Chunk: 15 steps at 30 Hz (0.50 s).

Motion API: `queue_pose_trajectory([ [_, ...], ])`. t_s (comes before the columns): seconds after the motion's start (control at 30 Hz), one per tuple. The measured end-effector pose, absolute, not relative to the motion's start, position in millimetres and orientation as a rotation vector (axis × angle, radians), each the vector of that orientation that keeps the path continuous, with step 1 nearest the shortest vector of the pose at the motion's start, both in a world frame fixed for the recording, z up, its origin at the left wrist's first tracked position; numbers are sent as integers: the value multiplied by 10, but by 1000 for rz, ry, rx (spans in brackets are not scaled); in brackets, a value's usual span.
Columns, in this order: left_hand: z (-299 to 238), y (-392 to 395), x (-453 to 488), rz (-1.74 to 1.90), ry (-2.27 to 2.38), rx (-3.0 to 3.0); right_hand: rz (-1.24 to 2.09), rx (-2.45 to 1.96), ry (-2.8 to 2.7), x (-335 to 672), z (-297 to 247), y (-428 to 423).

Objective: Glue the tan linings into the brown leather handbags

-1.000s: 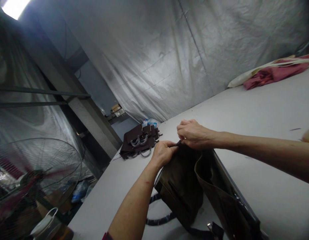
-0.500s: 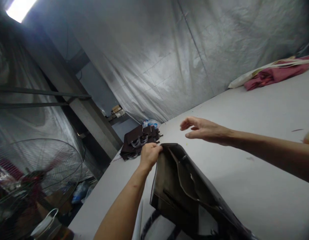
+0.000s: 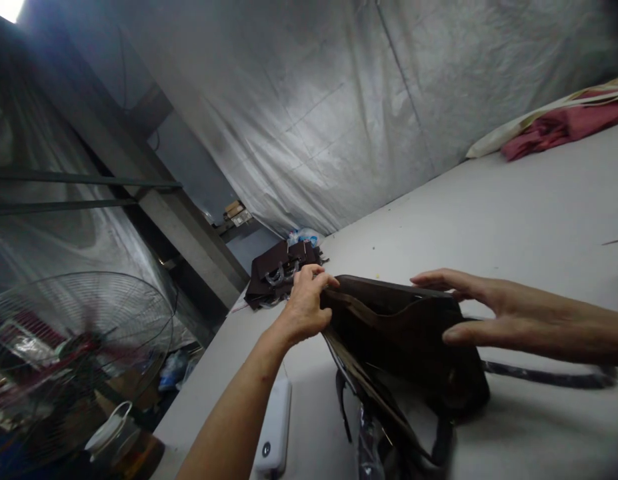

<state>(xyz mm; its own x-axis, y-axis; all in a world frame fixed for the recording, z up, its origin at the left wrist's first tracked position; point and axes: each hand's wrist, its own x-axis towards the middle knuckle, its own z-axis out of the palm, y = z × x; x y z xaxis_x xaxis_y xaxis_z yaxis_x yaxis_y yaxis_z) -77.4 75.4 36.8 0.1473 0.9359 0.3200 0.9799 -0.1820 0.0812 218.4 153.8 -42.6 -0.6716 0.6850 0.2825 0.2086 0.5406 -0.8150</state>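
Observation:
A dark brown handbag (image 3: 403, 340) stands on the white table (image 3: 529, 220), its open top turned toward me. My left hand (image 3: 306, 307) is closed on the bag's left top corner. My right hand (image 3: 483, 310) lies over the right end of the bag with fingers stretched out, thumb against the near side. A dark strap (image 3: 543, 375) trails from the bag to the right under my right forearm. More straps hang at the bag's lower front.
A pile of dark brown bags (image 3: 281, 270) lies at the table's far left end. Red and cream cloth (image 3: 559, 123) is at the far right. A white power bank (image 3: 273, 427) lies near my left forearm. A standing fan (image 3: 73, 367) turns off the table's left.
The bag has been turned from lying on its side to standing lengthwise. My right hand came down from the air onto its right end. My left hand kept its grip on the corner.

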Motion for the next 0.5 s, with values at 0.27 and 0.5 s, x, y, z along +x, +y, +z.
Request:
queue_pose_trajectory([
  [0.27, 416, 999, -773, -190, -1886, -2415, 1013, -685, -2207, 2122, -449, 1568],
  [0.5, 465, 994, -794, -463, -2000, -2537, 1055, -667, -2179, 2149, -516, 1662],
])
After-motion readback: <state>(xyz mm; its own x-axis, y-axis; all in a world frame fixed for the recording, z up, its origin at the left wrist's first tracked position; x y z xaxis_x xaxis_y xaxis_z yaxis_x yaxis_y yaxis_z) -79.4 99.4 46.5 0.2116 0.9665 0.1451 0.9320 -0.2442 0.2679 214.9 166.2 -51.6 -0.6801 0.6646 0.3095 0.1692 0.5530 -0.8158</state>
